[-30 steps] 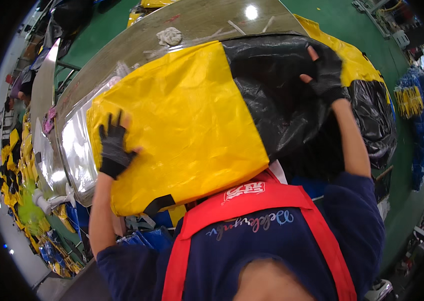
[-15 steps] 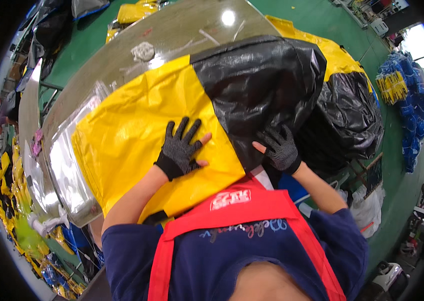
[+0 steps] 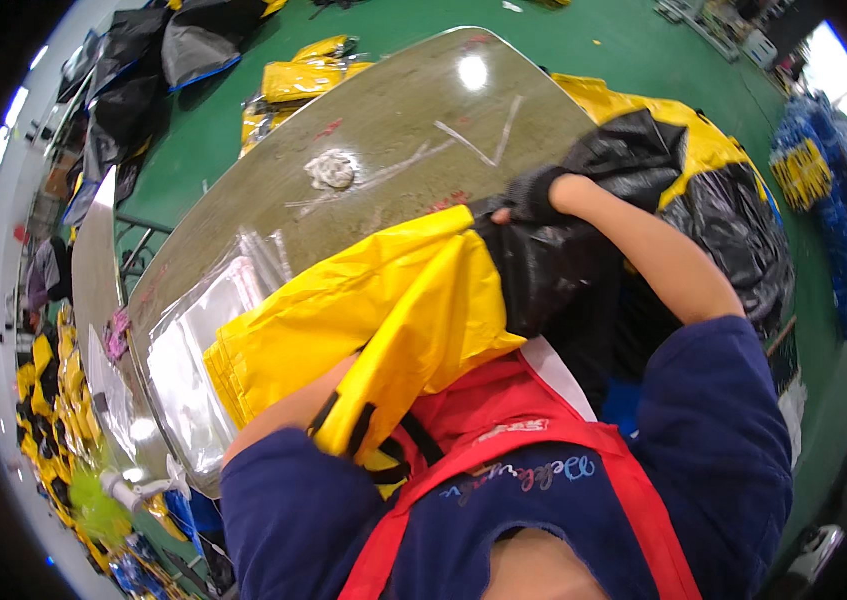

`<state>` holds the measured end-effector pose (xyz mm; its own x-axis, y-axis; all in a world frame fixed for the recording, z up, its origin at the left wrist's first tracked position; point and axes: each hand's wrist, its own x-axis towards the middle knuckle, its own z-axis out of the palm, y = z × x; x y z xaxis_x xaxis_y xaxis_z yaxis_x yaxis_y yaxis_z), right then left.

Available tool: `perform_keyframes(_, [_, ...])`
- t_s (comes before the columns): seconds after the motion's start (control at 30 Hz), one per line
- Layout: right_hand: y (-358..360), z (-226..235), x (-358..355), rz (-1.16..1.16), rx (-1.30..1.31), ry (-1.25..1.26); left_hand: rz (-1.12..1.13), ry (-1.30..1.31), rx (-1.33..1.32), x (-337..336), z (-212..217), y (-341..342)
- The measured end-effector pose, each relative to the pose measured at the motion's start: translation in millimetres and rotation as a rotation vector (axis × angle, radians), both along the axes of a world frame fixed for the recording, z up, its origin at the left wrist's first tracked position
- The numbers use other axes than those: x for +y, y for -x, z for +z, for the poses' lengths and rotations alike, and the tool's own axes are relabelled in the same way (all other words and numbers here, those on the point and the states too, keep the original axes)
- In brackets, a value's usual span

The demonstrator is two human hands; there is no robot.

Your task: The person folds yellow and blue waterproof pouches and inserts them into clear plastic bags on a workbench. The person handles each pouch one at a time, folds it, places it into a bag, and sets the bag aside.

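My right grip point(image 3: 523, 200) pinches the yellow-black sheet point(image 3: 433, 285) at its one o'clock — left grip's hidden, can't tell.

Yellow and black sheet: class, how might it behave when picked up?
The sheet is probably floppy, since it bunches near the right hand. Its shiny black part may be slippery. Shattering seems unlikely, given its soft folds.

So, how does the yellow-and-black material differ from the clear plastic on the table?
The yellow-and-black material has strong colours; the clear plastic looks colourless. The material is rumpled and gripped by the right hand; the plastic lies mostly flat. Both lie over the table.
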<state>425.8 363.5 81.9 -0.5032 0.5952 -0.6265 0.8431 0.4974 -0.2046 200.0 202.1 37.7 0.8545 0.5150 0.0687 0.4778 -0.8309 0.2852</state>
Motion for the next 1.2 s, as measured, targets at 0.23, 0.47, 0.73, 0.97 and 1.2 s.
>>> perform_keyframes(0.23, [-46.2,-36.8,7.6,-0.327,0.153,0.138,1.137,-0.104,-0.187,-113.7,84.1,241.8])
perform_keyframes(0.47, [-42.5,-44.8,5.9,-0.292,0.158,-0.013,1.49,0.065,-0.77,-181.8,23.2,230.5])
perform_keyframes(0.73, [-43.0,-43.6,4.8,-0.153,0.075,-0.05,1.322,-0.671,0.007,-113.8,26.1,211.7])
perform_keyframes(0.97, [-35.5,27.6,-25.8,-0.066,-0.049,-0.315,0.607,-0.009,0.027,20.3,-31.7,-48.9])
perform_keyframes(1.2, [-176.0,-39.8,-30.1,-0.153,0.225,-0.621,0.561,-0.003,0.062,19.7,-34.2,-46.7])
